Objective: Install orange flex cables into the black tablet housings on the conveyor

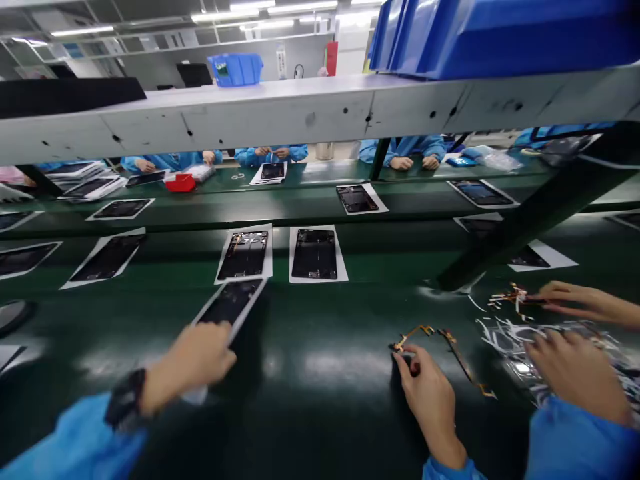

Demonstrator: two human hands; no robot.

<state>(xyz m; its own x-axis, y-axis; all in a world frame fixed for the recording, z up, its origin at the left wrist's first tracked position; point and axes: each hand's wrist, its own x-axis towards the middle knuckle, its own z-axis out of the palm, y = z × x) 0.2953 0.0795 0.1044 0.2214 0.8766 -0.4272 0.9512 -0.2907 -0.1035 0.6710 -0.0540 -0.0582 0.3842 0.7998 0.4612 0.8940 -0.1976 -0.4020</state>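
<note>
Over at the table's [325, 400] near side, left hand [193, 357] is clamped on a dark phone frame [230, 302], and right hand [430, 400] is pinching a gold flex cable [453, 347].

Bright ceiling lights [265, 8] glare on the green workbench [345, 370]; wide-angle distortion bends the edges.

The camera is worn on the person's head and it looks forward and down over a green assembly bench [100, 327]. It is very close to the left hand [193, 360] and the right hand [430, 400], which show at the bottom of the view. Farther away, under a grey metal shelf [250, 113], it sees blue sleeves [170, 160] of co-workers across the bench.
</note>
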